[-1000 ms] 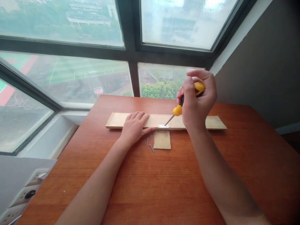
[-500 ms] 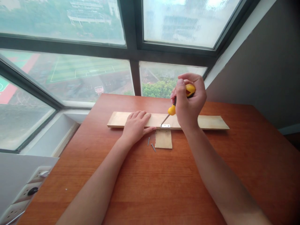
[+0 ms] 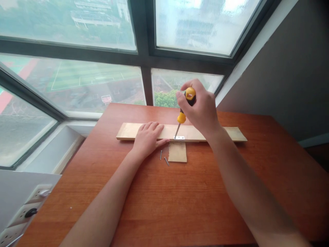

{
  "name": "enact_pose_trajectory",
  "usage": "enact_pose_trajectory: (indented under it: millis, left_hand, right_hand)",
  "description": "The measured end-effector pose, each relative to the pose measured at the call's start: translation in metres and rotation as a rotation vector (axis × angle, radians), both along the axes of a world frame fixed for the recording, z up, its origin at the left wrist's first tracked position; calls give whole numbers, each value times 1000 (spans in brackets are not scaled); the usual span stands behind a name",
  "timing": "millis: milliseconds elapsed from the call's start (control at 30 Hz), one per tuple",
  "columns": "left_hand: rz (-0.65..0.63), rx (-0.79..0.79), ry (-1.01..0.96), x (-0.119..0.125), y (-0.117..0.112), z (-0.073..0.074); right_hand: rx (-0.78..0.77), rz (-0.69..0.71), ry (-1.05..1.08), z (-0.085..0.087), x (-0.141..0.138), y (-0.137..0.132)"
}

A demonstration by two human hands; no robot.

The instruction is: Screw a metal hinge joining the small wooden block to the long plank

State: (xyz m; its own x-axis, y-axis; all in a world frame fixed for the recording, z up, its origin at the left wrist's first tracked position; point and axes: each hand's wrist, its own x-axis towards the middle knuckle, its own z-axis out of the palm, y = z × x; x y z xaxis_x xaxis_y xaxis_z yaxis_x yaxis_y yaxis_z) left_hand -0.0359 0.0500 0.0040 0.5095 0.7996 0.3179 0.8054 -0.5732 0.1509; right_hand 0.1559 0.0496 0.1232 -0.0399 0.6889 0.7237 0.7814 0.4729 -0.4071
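Observation:
A long pale wooden board (image 3: 128, 131) lies across the reddish table (image 3: 180, 199). My left hand (image 3: 147, 137) rests flat on it, fingers stretched out, just left of a small metal hinge plate (image 3: 179, 138). My right hand (image 3: 200, 109) is closed round a yellow and black screwdriver (image 3: 184, 106), held nearly upright with its tip on the left end of the plate. A small square wood piece (image 3: 177, 152) lies against the board's near edge below the plate. Two loose screws (image 3: 163, 157) lie beside it.
Large windows (image 3: 84, 85) with dark frames rise behind the table's far edge. A grey wall (image 3: 282, 68) stands at the right. A white power strip (image 3: 23, 216) with a black plug sits at the lower left, off the table.
My right hand has shifted left and raised the screwdriver from a slant to almost upright, its tip moving to the plate's left end. My left hand stays on the board.

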Motion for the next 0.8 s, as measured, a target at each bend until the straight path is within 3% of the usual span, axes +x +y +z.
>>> enact_pose_trajectory:
  millis: [200,467,800]
  left_hand:
    - [-2,-7,-15,0,0,-1]
    - [0,2,-4,-1,0,-1]
    - [6,12,10,0,0,-2]
  right_hand:
    - [-81,-269,-377,25,3,-11]
    - [-174,-348,-517,41,6,-18]
    - [-187,-405,-587,43,5,-29]
